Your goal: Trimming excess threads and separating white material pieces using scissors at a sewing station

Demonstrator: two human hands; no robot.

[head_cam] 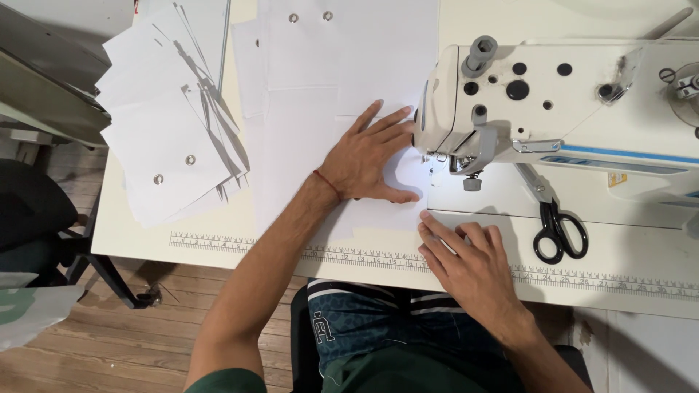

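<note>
My left hand (371, 156) lies flat, fingers spread, on a white fabric piece (306, 145) just left of the needle of a white sewing machine (553, 102). A red thread band circles that wrist. My right hand (466, 258) rests flat on the near edge of the same white fabric, in front of the needle plate, fingers pointing toward the machine. Neither hand grips anything; both press the cloth onto the white table (138, 233).
A fanned stack of white fabric pieces with metal eyelets (171, 145) sits at the table's left. Black-handled scissors (555, 225) lie right of the needle. A printed ruler strip (218, 241) runs along the front edge. A dark chair (29, 211) stands at left on wooden floor.
</note>
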